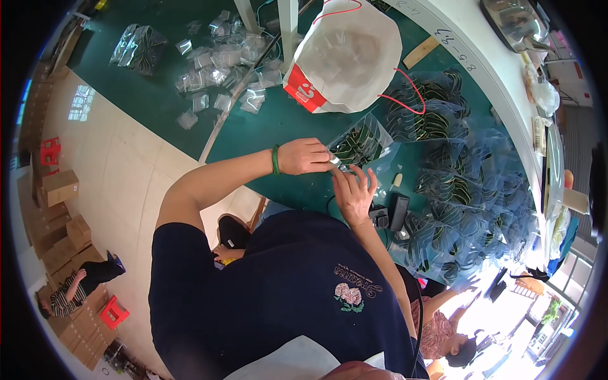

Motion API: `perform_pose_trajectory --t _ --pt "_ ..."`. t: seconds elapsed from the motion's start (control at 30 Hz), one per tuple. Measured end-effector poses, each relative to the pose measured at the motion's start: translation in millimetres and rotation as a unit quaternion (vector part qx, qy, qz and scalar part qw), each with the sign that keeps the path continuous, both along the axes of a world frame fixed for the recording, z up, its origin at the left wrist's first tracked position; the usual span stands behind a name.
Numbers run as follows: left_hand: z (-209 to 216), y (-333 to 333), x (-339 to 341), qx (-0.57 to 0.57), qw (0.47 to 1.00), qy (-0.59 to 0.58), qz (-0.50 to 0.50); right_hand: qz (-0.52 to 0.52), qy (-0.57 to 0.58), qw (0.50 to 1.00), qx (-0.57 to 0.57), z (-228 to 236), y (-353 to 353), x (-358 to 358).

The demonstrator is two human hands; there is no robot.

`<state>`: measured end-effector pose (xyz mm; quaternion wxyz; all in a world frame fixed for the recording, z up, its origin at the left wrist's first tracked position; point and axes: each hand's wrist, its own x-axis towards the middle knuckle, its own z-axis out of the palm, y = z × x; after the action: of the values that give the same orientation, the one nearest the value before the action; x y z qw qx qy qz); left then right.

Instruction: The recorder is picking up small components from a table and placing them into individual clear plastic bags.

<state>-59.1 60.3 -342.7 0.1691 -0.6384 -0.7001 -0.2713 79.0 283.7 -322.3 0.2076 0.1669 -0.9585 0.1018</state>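
A clear plastic bag [386,151] lies on the green tabletop, with dark coiled cords or strips [358,144] inside it; their exact kind is unclear. My left hand [305,156], below a green bangle, pinches the bag's near left edge, where something small and shiny shows. Close beside it, my right hand [354,193] grips the same edge between thumb and forefinger, its other fingers lifted and spread. To the right spreads a large heap of similar filled bags [453,183].
Beyond my hands stands a white paper bag [348,63] with red handles. Small clear packets [218,66] lie scattered at the far left, near some dark bagged items [139,49]. A black box-shaped device [398,212] sits by my right wrist. Another person [437,316] works at the right.
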Motion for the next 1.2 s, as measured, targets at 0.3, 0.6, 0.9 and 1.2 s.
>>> perform_pose_trajectory --t 0.3,0.6,0.9,1.2 --pt "-13.9 5.4 -7.3 0.009 0.999 -0.035 -0.028 -0.004 0.023 1.0 -0.012 -11.1 -1.4 -4.3" --pt "-5.7 4.7 -3.4 -0.003 1.0 -0.029 -0.007 -0.027 0.016 0.999 -0.028 -12.4 -1.2 -4.5" --pt "18.1 5.4 91.4 0.03 0.973 -0.106 0.2 0.022 -0.065 0.996 -0.053 20.1 10.0 11.2" --pt "54.0 -32.5 86.5 0.097 0.92 -0.323 0.2 0.016 -0.136 0.955 -0.263 70.1 -46.6 -9.9"
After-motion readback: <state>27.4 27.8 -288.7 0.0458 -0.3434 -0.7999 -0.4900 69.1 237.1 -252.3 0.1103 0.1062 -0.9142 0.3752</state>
